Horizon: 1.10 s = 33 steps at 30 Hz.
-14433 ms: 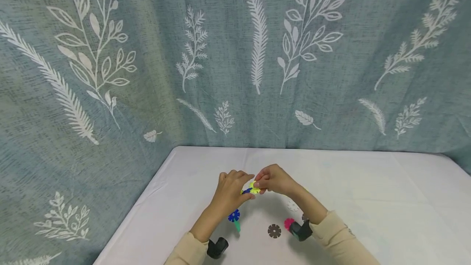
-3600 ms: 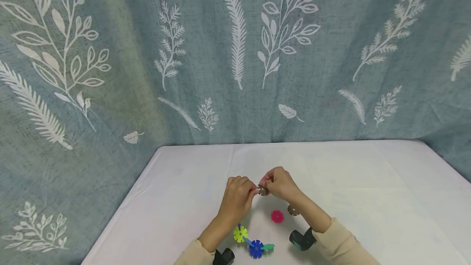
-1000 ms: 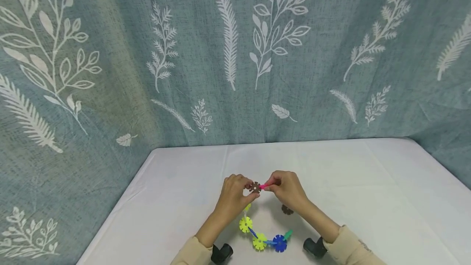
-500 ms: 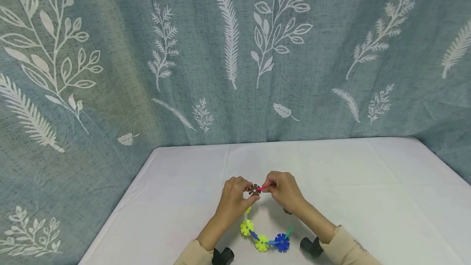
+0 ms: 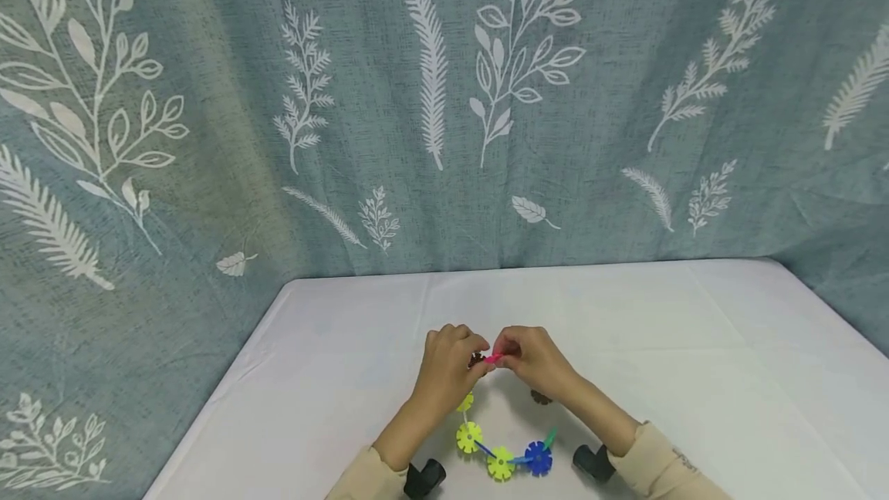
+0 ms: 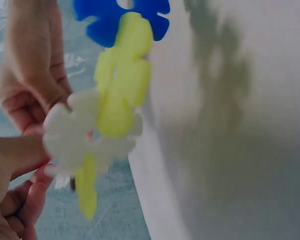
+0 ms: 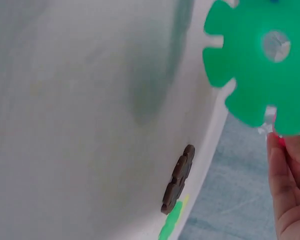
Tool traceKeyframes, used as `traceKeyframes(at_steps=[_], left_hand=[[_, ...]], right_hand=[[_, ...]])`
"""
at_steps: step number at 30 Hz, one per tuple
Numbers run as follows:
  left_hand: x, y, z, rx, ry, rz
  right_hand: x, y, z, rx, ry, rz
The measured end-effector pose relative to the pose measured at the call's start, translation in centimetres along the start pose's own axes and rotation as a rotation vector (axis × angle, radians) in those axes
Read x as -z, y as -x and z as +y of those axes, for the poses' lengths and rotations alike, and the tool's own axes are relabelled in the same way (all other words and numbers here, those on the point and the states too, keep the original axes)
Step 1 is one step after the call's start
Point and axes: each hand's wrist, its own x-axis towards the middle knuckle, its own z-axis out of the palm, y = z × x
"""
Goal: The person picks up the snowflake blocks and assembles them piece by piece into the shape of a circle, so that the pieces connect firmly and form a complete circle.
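My left hand holds a brown notched disc between thumb and fingers. Edge-on beside it, a pink notched disc is pinched by the thumb and fingers of my right hand, its edge right at the brown one. From the left hand a curved chain of interlocked discs hangs below: yellow, yellow, blue and, at its end, green. A white disc of this chain shows large in the left wrist view, partly hiding the fingers. The green disc fills the right wrist view's top corner.
A loose brown disc lies on the white-covered table under the right forearm. Black wrist cameras sit below both forearms. A leaf-patterned curtain stands behind and to the left.
The pink disc, earlier on the table, is now in the right hand against the brown disc. The chain has grown longer. In the last half second the brown disc has turned more edge-on.
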Motion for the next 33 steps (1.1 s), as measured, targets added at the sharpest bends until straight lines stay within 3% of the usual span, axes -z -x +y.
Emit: traceKeyframes(at_steps=[5,9,13,18,26,29,33], left_hand=[[-0.5,-0.1,0.1,-0.018,0.021,-0.040],[-0.6,0.0,-0.1,0.004,0.029,-0.047],[-0.8,0.1,-0.3,0.012,0.047,-0.053],[-1.1,0.1,-0.4,0.018,0.075,-0.055],[-1.1,0.3,-0.4,0.004,0.098,-0.046],[-1.1,0.4,-0.5,-0.001,0.104,-0.041],[-1.0,0.4,-0.6,-0.003,0.109,-0.035]], right_hand=[[0.9,0.1,0.1,-0.005,-0.035,-0.051],[3.0,1.0,0.8,-0.049,0.065,-0.111],[4.9,2.3,1.7,-0.136,0.161,-0.239],[5.4,3.4,2.7,-0.198,0.103,-0.372],[4.9,3.4,3.3,-0.214,0.060,-0.378],[4.9,3.3,3.3,-0.231,0.038,-0.343],[4.9,2.5,2.7,-0.315,-0.094,-0.271]])
